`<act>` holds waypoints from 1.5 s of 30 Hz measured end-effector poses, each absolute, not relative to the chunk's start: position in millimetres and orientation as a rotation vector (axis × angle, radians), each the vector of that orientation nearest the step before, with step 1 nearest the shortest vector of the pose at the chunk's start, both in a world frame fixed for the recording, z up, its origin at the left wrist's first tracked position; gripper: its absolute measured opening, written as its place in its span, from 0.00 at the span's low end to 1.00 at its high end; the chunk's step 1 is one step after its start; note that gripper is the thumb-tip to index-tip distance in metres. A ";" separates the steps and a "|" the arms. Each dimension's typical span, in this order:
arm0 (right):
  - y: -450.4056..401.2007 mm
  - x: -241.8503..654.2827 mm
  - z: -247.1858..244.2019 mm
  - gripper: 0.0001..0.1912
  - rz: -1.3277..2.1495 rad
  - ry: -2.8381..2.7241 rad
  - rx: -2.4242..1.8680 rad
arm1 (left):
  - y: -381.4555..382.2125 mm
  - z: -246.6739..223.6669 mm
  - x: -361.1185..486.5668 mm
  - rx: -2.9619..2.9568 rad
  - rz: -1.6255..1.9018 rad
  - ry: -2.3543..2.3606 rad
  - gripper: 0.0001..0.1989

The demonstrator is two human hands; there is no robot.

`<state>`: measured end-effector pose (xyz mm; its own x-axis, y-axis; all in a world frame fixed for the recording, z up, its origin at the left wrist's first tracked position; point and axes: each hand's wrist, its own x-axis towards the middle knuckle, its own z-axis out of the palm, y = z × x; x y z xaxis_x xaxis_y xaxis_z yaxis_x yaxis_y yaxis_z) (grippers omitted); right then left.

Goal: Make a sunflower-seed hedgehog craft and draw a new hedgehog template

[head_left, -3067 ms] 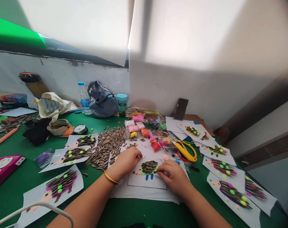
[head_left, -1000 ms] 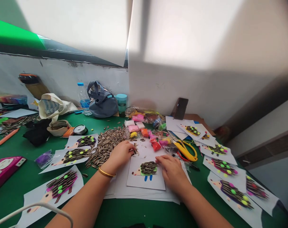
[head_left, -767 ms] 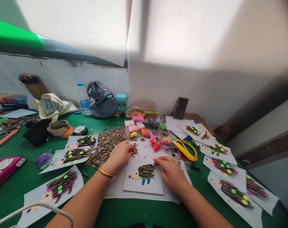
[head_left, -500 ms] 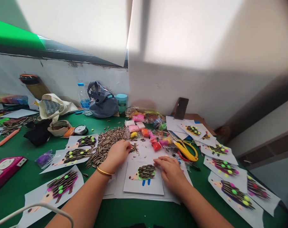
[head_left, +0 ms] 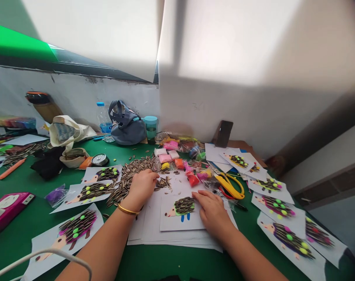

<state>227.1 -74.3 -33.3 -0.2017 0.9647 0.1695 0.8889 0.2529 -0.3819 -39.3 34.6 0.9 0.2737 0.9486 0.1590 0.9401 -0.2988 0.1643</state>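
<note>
A white paper card (head_left: 171,223) lies on a stack of white sheets (head_left: 136,232) in front of me. On it is a hedgehog picture (head_left: 184,205) with a green body covered in sunflower seeds, a peach face and blue legs. My right hand (head_left: 214,210) rests on the card's right side, fingers stretched out over its edge. My left hand (head_left: 142,186) is at the right side of the sunflower seed pile (head_left: 126,179), its fingers drawn together. Whatever its fingertips hold, if anything, is hidden.
Finished-looking hedgehog cards (head_left: 279,207) lie on the right, others (head_left: 78,230) on the left. Behind the sheets are bagged clay pieces (head_left: 165,158) and yellow-handled scissors (head_left: 230,187). A phone (head_left: 223,133) leans on the wall. A white cable (head_left: 60,253) crosses the front left.
The hedgehog card has shifted right and slightly away from me, under my right hand. My left hand has moved a little left over the seeds.
</note>
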 end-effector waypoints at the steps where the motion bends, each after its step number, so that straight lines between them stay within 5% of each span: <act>1: -74.4 227.1 -33.7 0.32 0.278 -2.163 -1.693 | 34.5 0.7 -38.9 2.483 0.351 1.828 0.13; 21: -72.7 226.0 -41.7 0.33 0.156 -2.097 -1.548 | 24.4 2.3 -20.3 2.619 0.432 1.735 0.12; 28: -77.2 222.6 -25.5 0.18 0.136 -1.988 -1.369 | 2.2 1.8 6.8 2.101 0.866 1.291 0.15; 35: -78.9 215.7 -19.8 0.05 0.267 -1.934 -1.208 | -27.5 -4.4 36.9 1.439 0.773 0.965 0.06; 45: -73.5 222.0 -20.3 0.04 0.420 -1.843 -1.158 | -25.9 -3.4 34.5 1.518 0.686 1.028 0.07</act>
<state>222.0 -73.5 -20.3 -0.1647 0.8469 0.5056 0.5445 0.5055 -0.6693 34.5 -25.9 -3.4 0.4512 0.8854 -0.1120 0.2365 0.0024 0.9716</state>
